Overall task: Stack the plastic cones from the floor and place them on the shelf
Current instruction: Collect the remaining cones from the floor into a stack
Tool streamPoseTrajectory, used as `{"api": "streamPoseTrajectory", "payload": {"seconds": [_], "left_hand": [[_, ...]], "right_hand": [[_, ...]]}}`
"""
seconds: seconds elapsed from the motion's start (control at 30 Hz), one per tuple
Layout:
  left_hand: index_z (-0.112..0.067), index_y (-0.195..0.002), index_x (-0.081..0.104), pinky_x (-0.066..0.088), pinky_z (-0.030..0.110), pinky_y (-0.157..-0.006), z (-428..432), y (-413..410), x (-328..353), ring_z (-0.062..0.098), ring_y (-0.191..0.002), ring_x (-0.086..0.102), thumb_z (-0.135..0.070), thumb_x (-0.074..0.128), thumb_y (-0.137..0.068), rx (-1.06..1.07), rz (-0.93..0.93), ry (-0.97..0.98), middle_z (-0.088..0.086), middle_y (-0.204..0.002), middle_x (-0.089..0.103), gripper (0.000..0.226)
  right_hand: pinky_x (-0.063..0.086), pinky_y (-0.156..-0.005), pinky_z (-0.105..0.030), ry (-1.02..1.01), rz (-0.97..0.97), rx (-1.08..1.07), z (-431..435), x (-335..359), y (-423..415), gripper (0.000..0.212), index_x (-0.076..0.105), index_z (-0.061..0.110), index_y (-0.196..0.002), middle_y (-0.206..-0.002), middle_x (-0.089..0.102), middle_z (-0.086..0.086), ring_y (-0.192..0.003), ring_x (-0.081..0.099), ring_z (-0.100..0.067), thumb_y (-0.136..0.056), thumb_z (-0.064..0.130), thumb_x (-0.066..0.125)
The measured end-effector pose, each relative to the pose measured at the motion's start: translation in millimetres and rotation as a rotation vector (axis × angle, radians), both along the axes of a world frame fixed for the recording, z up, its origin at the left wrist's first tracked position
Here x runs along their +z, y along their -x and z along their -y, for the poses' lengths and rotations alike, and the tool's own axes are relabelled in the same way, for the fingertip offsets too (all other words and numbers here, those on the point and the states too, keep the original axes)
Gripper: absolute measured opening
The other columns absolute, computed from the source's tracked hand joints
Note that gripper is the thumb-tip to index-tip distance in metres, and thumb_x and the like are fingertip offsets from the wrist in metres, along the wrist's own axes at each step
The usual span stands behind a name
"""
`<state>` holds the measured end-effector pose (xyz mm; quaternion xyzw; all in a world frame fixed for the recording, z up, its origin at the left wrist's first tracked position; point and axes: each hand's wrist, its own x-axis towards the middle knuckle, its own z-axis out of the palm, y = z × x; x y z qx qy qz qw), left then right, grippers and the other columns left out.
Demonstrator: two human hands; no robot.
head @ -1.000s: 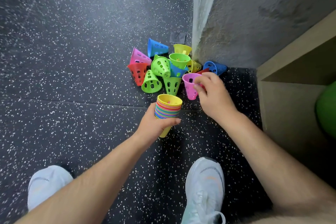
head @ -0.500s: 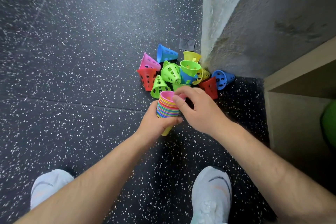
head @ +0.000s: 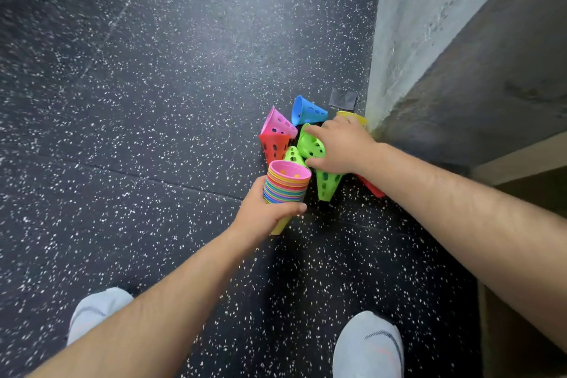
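My left hand (head: 266,212) grips a stack of nested coloured cones (head: 286,186), wide end up, with a pink cone on top. Just beyond it several loose perforated cones lie in a pile on the floor by the wall corner: pink (head: 278,123), blue (head: 306,108), red (head: 273,147), yellow (head: 356,116) and green ones. My right hand (head: 343,144) reaches over the pile, its fingers and thumb curled round a light green cone (head: 312,144). Another green cone (head: 327,185) lies below that hand, and a red one (head: 372,189) shows under my forearm.
A concrete wall corner (head: 399,55) rises right behind the pile. The wooden shelf unit (head: 521,159) stands at the right edge. The floor is dark speckled rubber (head: 153,101). My two white shoes (head: 368,344) are at the bottom. A grey patch (head: 343,99) lies by the wall.
My right hand set the pink cone onto the stack, then moved up to the pile and closed round a light green cone. The stack in my left hand stayed almost still.
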<state>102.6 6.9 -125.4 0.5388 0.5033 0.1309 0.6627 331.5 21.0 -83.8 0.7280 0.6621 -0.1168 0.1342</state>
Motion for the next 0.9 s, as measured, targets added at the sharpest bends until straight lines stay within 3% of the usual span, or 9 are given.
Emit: {"api": "streamPoseTrajectory", "payload": {"seconds": [0.23, 0.3, 0.43, 0.53, 0.6, 0.7, 0.8, 0.9], "left_hand": [[-0.020, -0.116, 0.061, 0.058, 0.040, -0.087, 7.7, 4.2, -11.4, 0.017, -0.090, 0.071, -0.041, 0.094, -0.047, -0.021, -0.040, 0.010, 0.006, -0.104, 0.075, 0.080], [-0.018, -0.116, 0.061, 0.057, 0.032, -0.081, 13.6, 3.2, -11.3, 0.012, -0.085, 0.070, -0.036, 0.094, -0.048, -0.032, -0.037, 0.029, 0.004, -0.101, 0.075, 0.079], [-0.015, -0.118, 0.060, 0.054, 0.024, -0.076, 24.3, -1.9, -11.2, 0.010, -0.081, 0.068, -0.026, 0.094, -0.054, -0.060, -0.011, 0.060, 0.003, -0.098, 0.073, 0.074], [-0.018, -0.118, 0.061, 0.055, 0.025, -0.078, 28.9, -5.7, -10.3, 0.010, -0.083, 0.068, -0.024, 0.095, -0.058, -0.092, -0.012, 0.053, 0.004, -0.101, 0.075, 0.070], [-0.020, -0.120, 0.061, 0.056, 0.030, -0.083, 31.7, -9.7, -10.4, 0.013, -0.088, 0.069, -0.030, 0.093, -0.054, -0.112, -0.004, 0.049, 0.005, -0.104, 0.075, 0.074], [-0.021, -0.120, 0.061, 0.054, 0.026, -0.078, 37.0, -19.0, -5.4, 0.011, -0.086, 0.068, -0.030, 0.092, -0.052, -0.130, 0.010, 0.039, 0.002, -0.102, 0.075, 0.075], [-0.020, -0.115, 0.061, 0.053, 0.025, -0.075, 42.0, -28.4, 0.2, 0.009, -0.081, 0.067, -0.027, 0.091, -0.051, -0.146, 0.045, 0.041, -0.001, -0.095, 0.074, 0.071], [-0.017, -0.117, 0.060, 0.055, 0.026, -0.076, 44.8, -35.1, 3.6, 0.011, -0.084, 0.068, -0.032, 0.092, -0.048, -0.160, 0.049, 0.027, 0.006, -0.103, 0.074, 0.077]], "right_hand": [[0.034, -0.105, -0.043, -0.058, -0.073, -0.069, 28.8, -6.5, 8.6, 0.069, 0.048, 0.027, -0.139, -0.118, 0.059, -0.005, -0.115, 0.053, -0.029, -0.079, 0.059, 0.062], [0.033, -0.106, -0.042, -0.085, -0.125, -0.095, 42.4, -6.0, 7.9, 0.067, 0.049, 0.027, -0.139, -0.118, 0.058, -0.004, -0.116, 0.053, -0.028, -0.080, 0.055, 0.063], [0.029, -0.110, -0.039, -0.195, -0.349, -0.254, 66.6, 3.3, -0.8, 0.050, 0.058, 0.029, -0.130, -0.118, 0.055, -0.001, -0.118, 0.050, -0.026, -0.083, 0.045, 0.067], [0.038, -0.107, -0.039, -0.352, -0.554, -0.432, 82.7, 13.6, -4.6, 0.042, 0.061, 0.031, -0.121, -0.117, 0.056, 0.001, -0.112, 0.053, -0.021, -0.083, 0.047, 0.069], [0.041, -0.099, -0.031, -0.488, -0.640, -0.501, 92.8, 21.2, -4.5, 0.036, 0.062, 0.028, -0.116, -0.113, 0.057, 0.002, -0.105, 0.054, -0.015, -0.085, 0.045, 0.070], [0.036, -0.088, -0.018, -0.585, -0.696, -0.532, 107.3, 29.5, 0.6, 0.030, 0.062, 0.023, -0.112, -0.112, 0.058, 0.003, -0.102, 0.051, -0.008, -0.088, 0.040, 0.071], [0.035, -0.087, -0.016, -0.628, -0.711, -0.514, 120.4, 30.7, 9.0, 0.028, 0.062, 0.021, -0.108, -0.108, 0.059, 0.005, -0.101, 0.051, -0.007, -0.090, 0.040, 0.070], [0.035, -0.086, -0.012, -0.589, -0.728, -0.516, 131.9, 28.9, 17.3, 0.027, 0.062, 0.022, -0.109, -0.107, 0.059, 0.008, -0.100, 0.051, -0.006, -0.091, 0.041, 0.068]]}}
